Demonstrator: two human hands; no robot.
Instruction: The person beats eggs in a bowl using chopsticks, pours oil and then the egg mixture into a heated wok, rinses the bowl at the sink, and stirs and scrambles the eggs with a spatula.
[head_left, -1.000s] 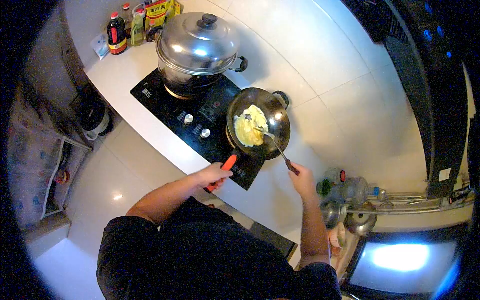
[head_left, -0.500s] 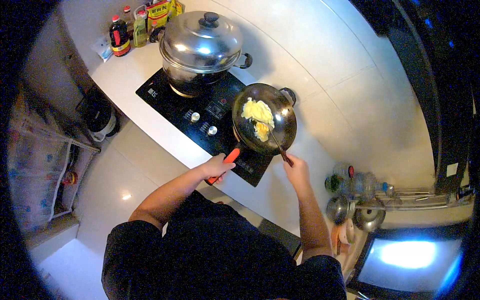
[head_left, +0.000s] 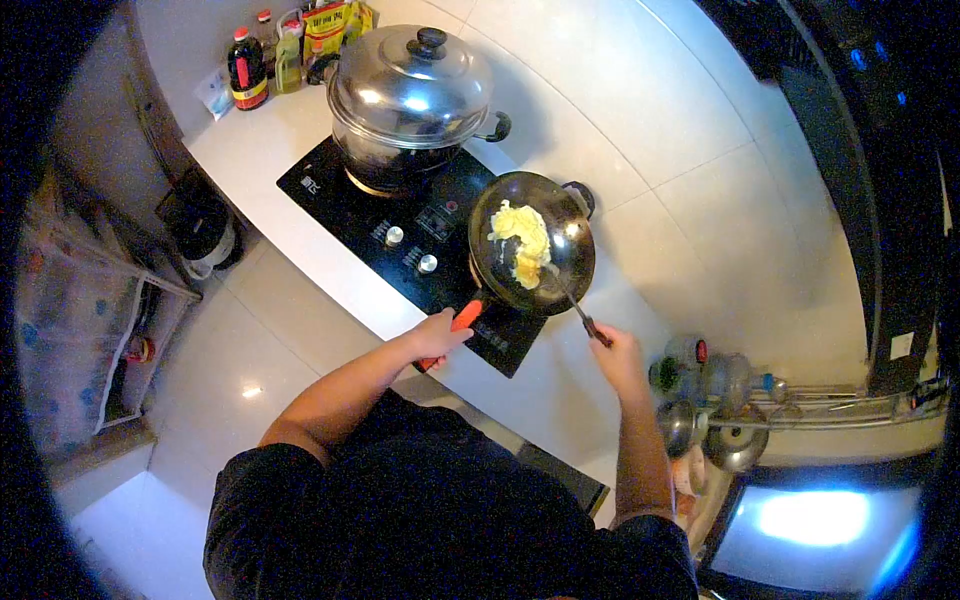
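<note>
A dark wok (head_left: 505,278) sits at the right end of the black cooktop (head_left: 350,225), tilted a little. My left hand (head_left: 436,337) is wrapped round its red handle (head_left: 467,316). In the wok lies a clump of yellow scrambled egg (head_left: 524,234). My right hand (head_left: 618,358) grips the dark handle of a spatula (head_left: 574,302). The spatula's head is at the lower right edge of the egg; whether it touches the egg is hard to tell.
A large lidded steel steamer pot (head_left: 408,95) stands on the cooktop's left part. Behind it are a soy sauce bottle (head_left: 247,70), other bottles and yellow packets (head_left: 325,25). Pot lids (head_left: 738,437) and jars stand at the right, by a sink (head_left: 800,535).
My right hand and the spatula have moved right and slightly down, drawing the spatula's head off the egg's middle toward the wok's lower right. My left hand keeps its hold.
</note>
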